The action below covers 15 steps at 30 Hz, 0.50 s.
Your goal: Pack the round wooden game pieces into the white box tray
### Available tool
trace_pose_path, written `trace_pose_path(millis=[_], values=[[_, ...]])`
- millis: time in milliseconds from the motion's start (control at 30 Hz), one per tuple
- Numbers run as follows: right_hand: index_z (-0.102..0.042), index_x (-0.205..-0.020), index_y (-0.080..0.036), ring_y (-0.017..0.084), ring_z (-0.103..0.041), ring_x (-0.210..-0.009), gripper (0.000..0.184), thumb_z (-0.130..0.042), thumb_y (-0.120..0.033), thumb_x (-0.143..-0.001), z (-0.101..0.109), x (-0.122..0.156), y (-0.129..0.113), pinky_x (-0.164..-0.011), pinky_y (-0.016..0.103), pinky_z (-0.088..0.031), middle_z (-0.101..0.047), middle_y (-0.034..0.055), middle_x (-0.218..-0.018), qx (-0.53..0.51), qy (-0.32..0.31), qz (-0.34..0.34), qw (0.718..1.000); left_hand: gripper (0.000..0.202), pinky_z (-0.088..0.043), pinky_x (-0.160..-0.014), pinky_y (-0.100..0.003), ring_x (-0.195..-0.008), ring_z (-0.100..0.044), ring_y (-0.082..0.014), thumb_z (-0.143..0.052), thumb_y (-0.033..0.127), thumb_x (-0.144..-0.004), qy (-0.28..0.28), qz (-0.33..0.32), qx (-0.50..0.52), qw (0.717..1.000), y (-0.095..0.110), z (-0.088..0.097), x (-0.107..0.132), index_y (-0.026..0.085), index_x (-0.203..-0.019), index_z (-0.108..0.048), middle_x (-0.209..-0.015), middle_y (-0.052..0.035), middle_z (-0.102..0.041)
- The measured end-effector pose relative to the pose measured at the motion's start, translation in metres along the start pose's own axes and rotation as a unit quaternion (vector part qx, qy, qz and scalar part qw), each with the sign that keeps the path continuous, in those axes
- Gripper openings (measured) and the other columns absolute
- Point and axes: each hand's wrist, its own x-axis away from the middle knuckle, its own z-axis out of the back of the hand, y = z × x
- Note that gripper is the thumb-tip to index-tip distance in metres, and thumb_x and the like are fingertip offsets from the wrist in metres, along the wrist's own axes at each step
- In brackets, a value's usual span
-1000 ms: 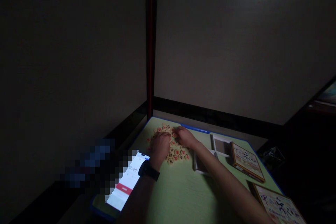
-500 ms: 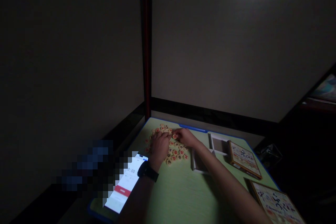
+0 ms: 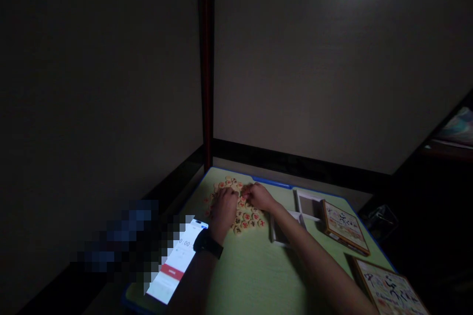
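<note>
Around the hands (image 3: 224, 205) (image 3: 260, 197) lie round pieces (image 3: 246, 217).

A pale green rectangular table with blue edging (image 3: 254, 270) carries a smartphone with a lit white screen and a red bar (image 3: 172, 262), lying by its left edge near the near left corner. Towards the far right corner lies a shallow white-walled tray with a grey-brown floor (image 3: 308, 205); a similar, partly hidden white-walled tray (image 3: 273, 231) sits nearer. Along the right edge lie a flat brown-edged box with dark brush lettering on its pale lid (image 3: 346, 226) and, nearer, a matching flat lettered box (image 3: 393, 289). Beyond the far left corner a dark reddish upright post (image 3: 207, 69) divides two plain grey wall panels (image 3: 314, 69).
</note>
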Motion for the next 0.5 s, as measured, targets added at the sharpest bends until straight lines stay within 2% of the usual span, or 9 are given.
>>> trace_pose_path(millis=[200,300,367,433,500], values=[[-0.066,-0.062,-0.019,0.018,-0.060,-0.080,0.023,-0.053,0.000,-0.069,0.001,0.004,-0.006,-0.083,0.028,-0.040,-0.068,0.0036,-0.072,0.004,0.016,0.010,1.000,0.038,-0.046,-0.091,-0.036,-0.106,-0.059,-0.0252,-0.036,0.001,-0.088,0.018,0.034,0.020,0.999,0.000,-0.003,-0.001,0.013,-0.109,-0.066,-0.113,-0.0159,-0.063],[-0.072,-0.085,-0.018,0.019,-0.060,-0.085,0.025,-0.053,-0.004,-0.077,0.006,0.008,-0.013,-0.083,0.029,-0.043,-0.071,0.0065,-0.086,-0.009,0.055,-0.002,0.998,0.032,-0.048,-0.090,-0.037,-0.103,-0.062,-0.0242,-0.041,0.007,-0.091,0.071,0.057,0.132,0.987,0.001,-0.005,-0.007,0.015,-0.111,-0.064,-0.111,-0.0149,-0.066],[-0.070,-0.104,-0.018,0.019,-0.061,-0.087,0.029,-0.057,-0.010,-0.080,0.009,0.012,-0.018,-0.082,0.029,-0.045,-0.070,0.0074,-0.095,-0.050,0.107,-0.005,0.993,0.025,-0.049,-0.090,-0.036,-0.099,-0.063,-0.0219,-0.045,0.013,-0.091,0.117,0.074,0.266,0.954,0.002,-0.008,-0.015,0.016,-0.107,-0.065,-0.106,-0.0118,-0.068],[-0.068,-0.112,-0.019,0.019,-0.061,-0.086,0.033,-0.063,-0.015,-0.080,0.012,0.018,-0.024,-0.081,0.029,-0.046,-0.069,0.0066,-0.096,-0.098,0.163,-0.002,0.982,0.019,-0.051,-0.088,-0.033,-0.095,-0.065,-0.0192,-0.050,0.014,-0.088,0.148,0.104,0.410,0.894,0.002,-0.012,-0.023,0.016,-0.099,-0.065,-0.100,-0.0089,-0.070],[-0.068,-0.110,-0.020,0.019,-0.060,-0.084,0.029,-0.065,-0.020,-0.081,0.013,0.023,-0.028,-0.079,0.030,-0.047,-0.067,0.0054,-0.093,-0.121,0.198,0.002,0.973,0.014,-0.053,-0.085,-0.031,-0.092,-0.066,-0.0176,-0.052,0.014,-0.085,0.151,0.130,0.527,0.826,0.000,-0.017,-0.027,0.016,-0.093,-0.064,-0.097,-0.0075,-0.070]])
